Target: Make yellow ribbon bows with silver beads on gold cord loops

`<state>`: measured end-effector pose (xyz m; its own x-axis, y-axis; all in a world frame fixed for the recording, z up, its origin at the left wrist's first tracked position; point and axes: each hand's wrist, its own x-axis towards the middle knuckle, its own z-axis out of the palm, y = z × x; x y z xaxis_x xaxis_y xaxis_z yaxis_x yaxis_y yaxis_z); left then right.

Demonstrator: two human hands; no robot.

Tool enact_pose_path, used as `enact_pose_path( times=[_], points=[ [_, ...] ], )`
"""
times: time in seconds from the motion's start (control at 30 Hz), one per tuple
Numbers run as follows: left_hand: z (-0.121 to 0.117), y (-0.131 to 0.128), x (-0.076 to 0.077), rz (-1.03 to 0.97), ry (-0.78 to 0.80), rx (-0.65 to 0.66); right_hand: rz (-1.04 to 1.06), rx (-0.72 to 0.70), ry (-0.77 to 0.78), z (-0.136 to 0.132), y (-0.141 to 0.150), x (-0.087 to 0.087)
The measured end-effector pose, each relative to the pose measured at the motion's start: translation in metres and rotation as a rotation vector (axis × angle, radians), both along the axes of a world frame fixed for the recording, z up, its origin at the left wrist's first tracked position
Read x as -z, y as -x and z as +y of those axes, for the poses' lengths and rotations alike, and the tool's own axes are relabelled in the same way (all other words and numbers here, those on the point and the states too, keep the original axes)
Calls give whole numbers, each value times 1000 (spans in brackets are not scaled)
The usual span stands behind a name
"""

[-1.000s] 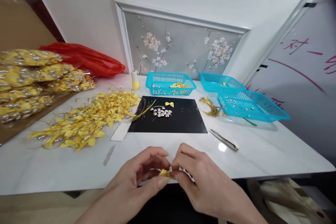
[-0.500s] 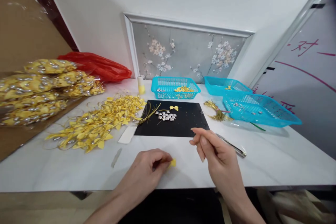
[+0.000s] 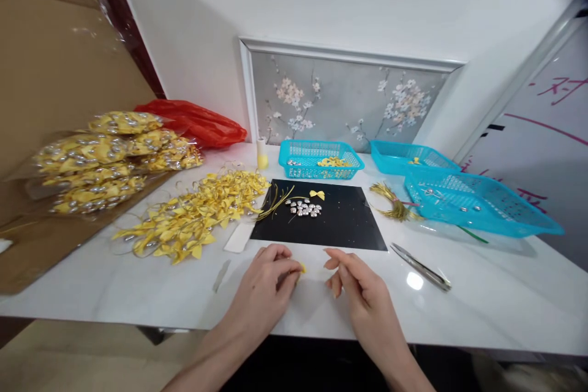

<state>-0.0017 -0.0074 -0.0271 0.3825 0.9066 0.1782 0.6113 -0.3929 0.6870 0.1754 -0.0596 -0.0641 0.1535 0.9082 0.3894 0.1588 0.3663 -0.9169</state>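
Note:
My left hand [image 3: 271, 278] is closed in a pinch on a small yellow bow [image 3: 302, 269], mostly covered by the fingertips. To its right, my right hand [image 3: 361, 291] has its thumb and fingers curled together; anything thin between them is too small to make out. Just beyond the hands lies a black mat [image 3: 321, 236]. On it are several silver beads [image 3: 305, 211], one loose yellow bow [image 3: 316, 195] and, across its left edge, some gold cords [image 3: 275, 203]. Thread snips [image 3: 421, 266] rest on the table right of my right hand.
A heap of yellow bows with beads [image 3: 197, 211] lies left of the mat. Behind it are bagged bundles [image 3: 87, 156] and a red plastic bag [image 3: 193, 124]. Blue baskets [image 3: 287, 166] stand at the back and right. A tied cord bundle [image 3: 397, 208] lies near the right basket [image 3: 505, 220].
My right hand has come left and closer to my left hand, uncovering the snips. My left hand still pinches the yellow bow. The whole view has shifted slightly as the head turned left.

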Motion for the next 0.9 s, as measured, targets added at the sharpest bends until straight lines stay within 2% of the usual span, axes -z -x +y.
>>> enact_pose_path(
  times=[0.1, 0.23, 0.33, 0.43, 0.5, 0.63, 0.77, 0.9],
  points=[
    [2, 4, -7, 11, -17, -19, 66, 23, 40, 1, 0, 4],
    [22, 10, -37, 74, -100, -53, 98, 40, 52, 2, 1, 4],
    [54, 9, -63, 166, -178, -73, 148, 31, 80, 2, 2, 3],
    [95, -2, -76, 276, -199, -60, 213, -9, 124, 1, 2, 5],
    [123, -13, -74, 339, -189, -29, 228, -28, 134, 1, 2, 5],
    [161, -37, -56, 439, -150, 46, 229, -44, 130, 2, 3, 5],
    [177, -51, -38, 479, -132, 61, 242, -51, 128, 5, 4, 6],
    [183, -53, -28, 465, -112, 43, 247, -57, 127, 6, 3, 9]
  ],
)
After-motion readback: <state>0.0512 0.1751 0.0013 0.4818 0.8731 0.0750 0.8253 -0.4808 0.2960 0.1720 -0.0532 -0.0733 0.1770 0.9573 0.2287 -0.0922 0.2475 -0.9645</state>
